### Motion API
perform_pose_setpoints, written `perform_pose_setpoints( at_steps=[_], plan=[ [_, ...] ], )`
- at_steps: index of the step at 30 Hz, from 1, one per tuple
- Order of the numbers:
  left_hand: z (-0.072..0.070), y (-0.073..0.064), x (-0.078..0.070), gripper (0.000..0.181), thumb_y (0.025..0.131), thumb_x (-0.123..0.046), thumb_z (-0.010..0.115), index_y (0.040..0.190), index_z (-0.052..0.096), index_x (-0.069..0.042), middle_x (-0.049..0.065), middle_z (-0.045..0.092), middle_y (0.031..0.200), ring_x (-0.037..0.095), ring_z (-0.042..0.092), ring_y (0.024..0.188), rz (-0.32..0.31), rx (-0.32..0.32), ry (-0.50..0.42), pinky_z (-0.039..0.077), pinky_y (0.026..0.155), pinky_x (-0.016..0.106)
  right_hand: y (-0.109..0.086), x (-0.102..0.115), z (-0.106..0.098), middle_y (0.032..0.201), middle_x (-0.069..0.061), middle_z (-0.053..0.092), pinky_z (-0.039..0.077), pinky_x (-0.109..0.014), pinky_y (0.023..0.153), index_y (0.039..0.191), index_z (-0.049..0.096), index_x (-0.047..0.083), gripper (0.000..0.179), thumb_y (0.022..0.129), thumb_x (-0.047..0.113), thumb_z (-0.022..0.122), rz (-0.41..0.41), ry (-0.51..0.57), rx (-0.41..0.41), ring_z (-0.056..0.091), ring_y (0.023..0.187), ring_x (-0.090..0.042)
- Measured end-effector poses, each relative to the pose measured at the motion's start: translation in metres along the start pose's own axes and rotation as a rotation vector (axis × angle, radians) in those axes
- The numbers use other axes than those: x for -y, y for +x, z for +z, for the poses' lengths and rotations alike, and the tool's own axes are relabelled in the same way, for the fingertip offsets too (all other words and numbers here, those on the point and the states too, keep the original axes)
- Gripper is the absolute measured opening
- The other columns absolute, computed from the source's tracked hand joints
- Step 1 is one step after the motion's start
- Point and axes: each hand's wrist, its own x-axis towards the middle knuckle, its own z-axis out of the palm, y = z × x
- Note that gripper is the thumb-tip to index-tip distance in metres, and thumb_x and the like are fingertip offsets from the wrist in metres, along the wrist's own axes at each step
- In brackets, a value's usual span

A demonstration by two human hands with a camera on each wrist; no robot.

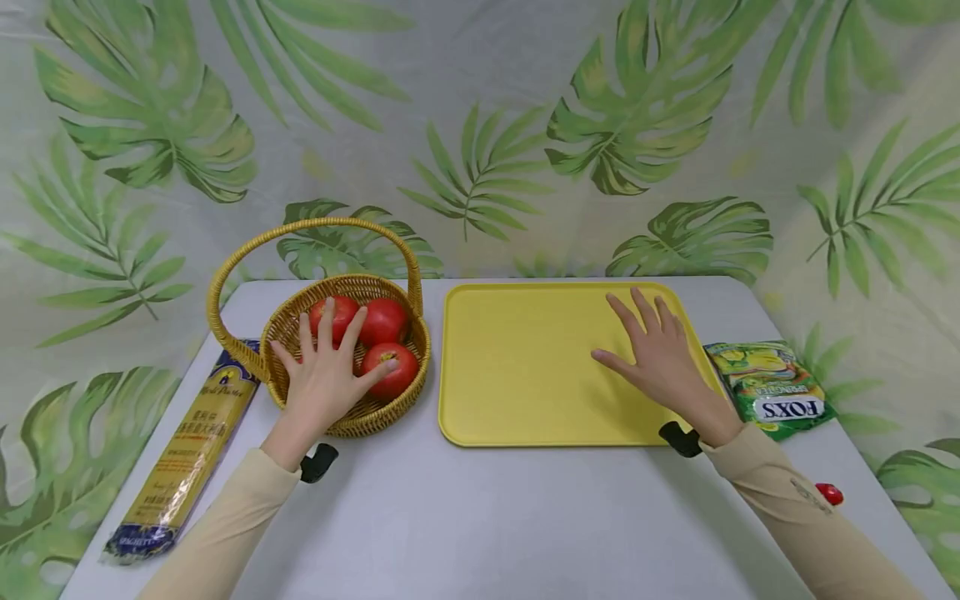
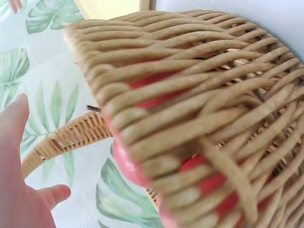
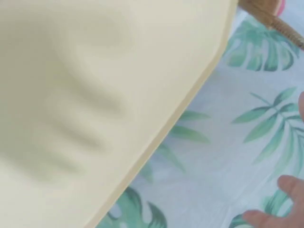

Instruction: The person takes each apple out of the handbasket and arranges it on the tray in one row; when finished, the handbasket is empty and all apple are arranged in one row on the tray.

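Note:
My left hand (image 1: 322, 387) hovers over a wicker basket (image 1: 369, 423), fingers spread and holding nothing. Inside the basket lie three red round fruits (image 1: 387, 321), partly hidden by the fingers. In the left wrist view, the woven wall (image 2: 166, 99) fills much of the picture, with red showing through its gaps and the hand (image 2: 19, 190) at the left edge. Over the right part of a yellow tray (image 1: 532, 367), my right hand (image 1: 663, 358) is held with its fingers apart, casting a shadow on the surface. Only some of its fingertips (image 3: 289, 187) show in the right wrist view.
Left of the basket lies a long spaghetti packet (image 1: 183, 450). A green FOX'S bag (image 1: 772, 385) is at the tray's right, and a small red item (image 1: 829, 493) is near the right sleeve. The basket's tall handle (image 1: 318, 223) arches up behind the left hand.

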Motion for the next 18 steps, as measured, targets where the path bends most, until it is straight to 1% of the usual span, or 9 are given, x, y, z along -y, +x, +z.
perform_pose_setpoints(
  at_steps=[4, 7, 10, 13, 16, 18],
  plan=[
    [-0.009, -0.006, -0.001, 0.089, 0.085, -0.065, 0.056, 0.153, 0.022, -0.020, 0.020, 0.001, 0.157, 0.051, -0.003, 0.138, 0.003, -0.027, -0.050, -0.009, 0.095, 0.079, 0.014, 0.017, -0.001, 0.154, -0.022, 0.015, 0.019, -0.067, 0.105, 0.153, 0.021, 0.013, 0.080, 0.091, 0.037, 0.065, -0.087, 0.197, 0.022, 0.014, 0.137, -0.048],
    [-0.018, -0.012, 0.001, 0.084, 0.087, -0.060, 0.057, 0.153, 0.024, -0.020, 0.018, 0.002, 0.158, 0.048, -0.001, 0.139, 0.008, -0.057, -0.119, -0.006, 0.098, 0.077, 0.026, 0.035, 0.001, 0.155, -0.017, 0.017, 0.022, -0.063, 0.106, 0.153, 0.022, 0.015, 0.079, 0.091, 0.031, 0.067, -0.145, 0.323, 0.051, 0.015, 0.139, -0.040],
    [-0.027, -0.019, 0.004, 0.080, 0.089, -0.056, 0.058, 0.152, 0.025, -0.019, 0.017, 0.004, 0.158, 0.047, 0.001, 0.140, 0.020, -0.093, -0.212, -0.002, 0.102, 0.075, 0.040, 0.054, 0.005, 0.155, -0.012, 0.022, 0.025, -0.057, 0.108, 0.153, 0.023, 0.016, 0.077, 0.091, 0.029, 0.067, -0.212, 0.414, 0.076, 0.021, 0.139, -0.033],
    [-0.035, -0.028, 0.010, 0.076, 0.092, -0.051, 0.058, 0.152, 0.026, -0.019, 0.016, 0.006, 0.157, 0.045, 0.004, 0.140, 0.028, -0.123, -0.312, 0.008, 0.102, 0.075, 0.054, 0.074, 0.012, 0.152, -0.008, 0.029, 0.031, -0.052, 0.107, 0.152, 0.026, 0.017, 0.074, 0.091, 0.026, 0.067, -0.276, 0.523, 0.111, 0.032, 0.134, -0.030],
    [-0.041, -0.037, 0.016, 0.071, 0.094, -0.043, 0.058, 0.153, 0.025, -0.021, 0.015, 0.008, 0.157, 0.043, 0.006, 0.140, 0.016, -0.137, -0.417, 0.013, 0.099, 0.077, 0.068, 0.093, 0.020, 0.150, -0.001, 0.032, 0.037, -0.047, 0.104, 0.151, 0.028, 0.019, 0.071, 0.092, 0.025, 0.067, -0.315, 0.642, 0.181, 0.040, 0.129, -0.026],
    [-0.044, -0.044, 0.020, 0.068, 0.095, -0.038, 0.059, 0.153, 0.026, -0.023, 0.014, 0.009, 0.158, 0.042, 0.008, 0.140, -0.003, -0.146, -0.485, 0.014, 0.098, 0.078, 0.078, 0.104, 0.027, 0.151, 0.003, 0.031, 0.038, -0.045, 0.104, 0.151, 0.029, 0.020, 0.070, 0.092, 0.026, 0.066, -0.337, 0.715, 0.237, 0.041, 0.128, -0.024]
  ],
)
